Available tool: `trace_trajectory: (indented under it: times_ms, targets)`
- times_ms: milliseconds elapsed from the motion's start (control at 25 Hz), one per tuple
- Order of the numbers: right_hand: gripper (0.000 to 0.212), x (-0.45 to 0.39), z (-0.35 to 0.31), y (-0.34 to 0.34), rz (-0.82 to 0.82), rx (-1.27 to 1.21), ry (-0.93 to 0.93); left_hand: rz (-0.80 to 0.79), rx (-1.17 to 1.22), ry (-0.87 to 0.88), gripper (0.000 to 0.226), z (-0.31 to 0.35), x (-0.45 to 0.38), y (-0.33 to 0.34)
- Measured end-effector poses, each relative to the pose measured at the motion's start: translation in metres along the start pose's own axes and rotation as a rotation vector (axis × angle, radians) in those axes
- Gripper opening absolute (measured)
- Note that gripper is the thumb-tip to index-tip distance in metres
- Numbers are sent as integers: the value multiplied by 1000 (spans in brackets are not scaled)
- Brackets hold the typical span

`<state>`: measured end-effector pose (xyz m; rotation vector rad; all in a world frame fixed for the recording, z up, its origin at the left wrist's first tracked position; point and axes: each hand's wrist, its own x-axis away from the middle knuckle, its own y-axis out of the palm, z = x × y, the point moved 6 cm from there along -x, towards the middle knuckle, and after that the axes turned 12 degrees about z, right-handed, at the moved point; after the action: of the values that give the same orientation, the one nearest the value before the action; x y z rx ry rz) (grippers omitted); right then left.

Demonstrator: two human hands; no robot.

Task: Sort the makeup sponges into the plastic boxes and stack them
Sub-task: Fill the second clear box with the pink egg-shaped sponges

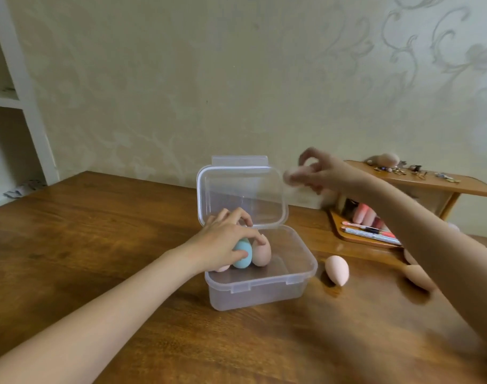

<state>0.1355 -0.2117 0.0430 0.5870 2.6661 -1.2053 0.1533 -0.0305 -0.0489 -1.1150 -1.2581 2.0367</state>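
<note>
Wooden tabletop (pixel 125 231) fills most of the view, and near its middle sits a clear plastic box (pixel 264 292) with its hinged lid (pixel 242 192) standing open behind it. To the right, a small wooden organiser shelf (pixel 419 184) holds trinkets on top and pens below.

Left hand (pixel 225 242) reaches into the box, fingers curled over the blue sponge (pixel 242 256), which it grips from above; a beige sponge (pixel 261 253) stands upright just beside it, touching or nearly so, and a bit of another pink one peeks out under the wrist. Right hand (pixel 317 173) is raised beside the lid, fingertips pinching a pale sponge (pixel 292 177) (blurred, so the exact hold is hard to read).

Loose sponges lie on the tabletop right of the box: a pink sponge (pixel 337 270) lying tip-down toward the camera, and another peach sponge (pixel 418 277) partly hidden by the right forearm.

These sponges look very light, soft and squashy, with a matte skin that should not slip. A gentle pinch round the fat belly seems best, since the egg shape would likely roll or topple if set down on its tip. The box looks stiff, light and smooth-walled, best lifted by its sides once the lid is snapped down.
</note>
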Motion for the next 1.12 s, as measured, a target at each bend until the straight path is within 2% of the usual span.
trace_trajectory:
  times_ms: [80, 120, 160, 280, 480, 600, 720, 840, 880, 920, 1000, 1040, 1080, 1120]
  targets:
    - [24, 37, -13, 21, -384, 327, -38, -10, -22, 9, 41, 9, -4, 3]
    - [24, 52, -13, 33, -494, 496, -87, -14, -36, 6, 41, 12, -6, 4]
    - [25, 59, -7, 47, -532, 640, -151, -19, -51, 2, 40, 13, -6, 6]
    - [28, 63, 0, 72, -373, 846, -261, -32, -80, 13, 37, 15, -7, 7]
    - [29, 66, 4, 79, -133, 888, -287, -24, -65, 29, 36, 16, -9, 7]
    - [21, 76, -3, 80, -88, 922, -313, -9, -63, 29, 34, 17, -12, 9]
    - [17, 75, -9, 50, -69, 765, -220, -15, -80, 25, 37, 17, -15, 12]
    - [17, 70, 12, -9, 157, 684, -82, -9, -52, 24, 39, 17, -15, 11]
    - [17, 73, 25, -20, 160, 692, -31, -3, -32, 17, 39, 18, -14, 10]
    - [19, 79, 38, -19, 73, 689, 28, 3, -17, 8, 39, 19, -14, 10]
    - [34, 102, 63, 5, -205, 612, 197, 3, -4, -1, 39, 23, -11, 9]
    - [43, 112, 73, 17, -291, 571, 270, 1, -3, 3, 39, 26, -10, 10]
    - [48, 119, 77, 25, -309, 545, 295, -4, -1, 8, 39, 29, -8, 10]
    - [47, 121, 78, 28, -259, 525, 282, -6, 6, 15, 39, 33, -6, 10]
